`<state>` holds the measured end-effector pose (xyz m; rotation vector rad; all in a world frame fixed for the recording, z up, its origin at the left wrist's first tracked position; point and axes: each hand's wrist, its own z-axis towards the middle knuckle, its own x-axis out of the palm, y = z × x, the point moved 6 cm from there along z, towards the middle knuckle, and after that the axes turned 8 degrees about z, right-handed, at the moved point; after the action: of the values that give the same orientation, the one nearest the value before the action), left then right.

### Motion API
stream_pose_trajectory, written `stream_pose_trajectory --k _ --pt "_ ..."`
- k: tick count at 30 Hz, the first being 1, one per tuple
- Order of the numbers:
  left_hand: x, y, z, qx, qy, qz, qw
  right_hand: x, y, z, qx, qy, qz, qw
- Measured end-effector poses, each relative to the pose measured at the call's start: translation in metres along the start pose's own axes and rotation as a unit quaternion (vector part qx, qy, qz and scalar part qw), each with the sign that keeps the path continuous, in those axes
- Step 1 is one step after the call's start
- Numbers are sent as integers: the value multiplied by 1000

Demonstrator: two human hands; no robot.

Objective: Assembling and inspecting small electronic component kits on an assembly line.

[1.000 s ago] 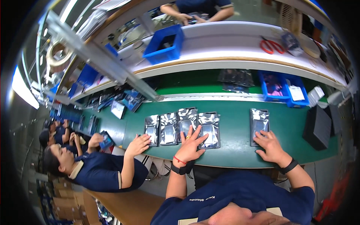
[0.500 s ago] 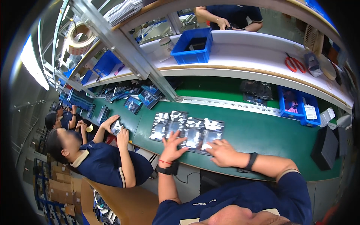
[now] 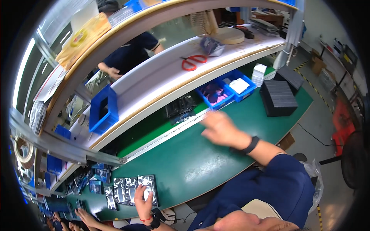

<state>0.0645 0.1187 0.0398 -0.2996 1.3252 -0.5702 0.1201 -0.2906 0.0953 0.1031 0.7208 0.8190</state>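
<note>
My left hand [image 3: 143,202] has its fingers spread over the right end of a row of shiny, silver-and-dark flat pouches [image 3: 120,190] on the green table; its fingertips seem to touch the last pouch [image 3: 151,184]. My right hand [image 3: 223,129] is raised over the table, blurred by motion, thumb apart from the fingers and nothing visible in it. Beyond it stand two blue bins: one [image 3: 227,103] with pink and dark pieces, the other [image 3: 251,91] with a white label or card. A pile of dark pouches [image 3: 180,108] lies left of the bins.
Black foam-like blocks [image 3: 278,99] and a white stack [image 3: 258,74] stand at the right end. Above the table runs a shelf with red-handled scissors [image 3: 194,62] and a blue bin [image 3: 104,109]. Blue boxes [image 3: 101,174] lie farther left, near a co-worker's hand [image 3: 85,216]. Another person is behind the shelf.
The view has turned to the right. My right hand has left the pouches and moved right and away from me toward the blue bins. My left hand has stayed by the pouches.
</note>
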Motion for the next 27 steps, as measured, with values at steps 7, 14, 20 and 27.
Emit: stream_pose_trajectory --k 7,14,20,27 --pt "56 -175 43 257 177 -51 949 -221 -142 -91 276 -178 -451 830" --pt "194 -319 78 382 335 -175 843 -229 -184 -164 514 -39 -368 774" --pt "328 -370 86 245 367 -289 850 -207 -163 -149 453 -33 -360 815" --pt "374 -427 85 160 369 -246 882 -203 -155 -168 416 -44 -360 834"
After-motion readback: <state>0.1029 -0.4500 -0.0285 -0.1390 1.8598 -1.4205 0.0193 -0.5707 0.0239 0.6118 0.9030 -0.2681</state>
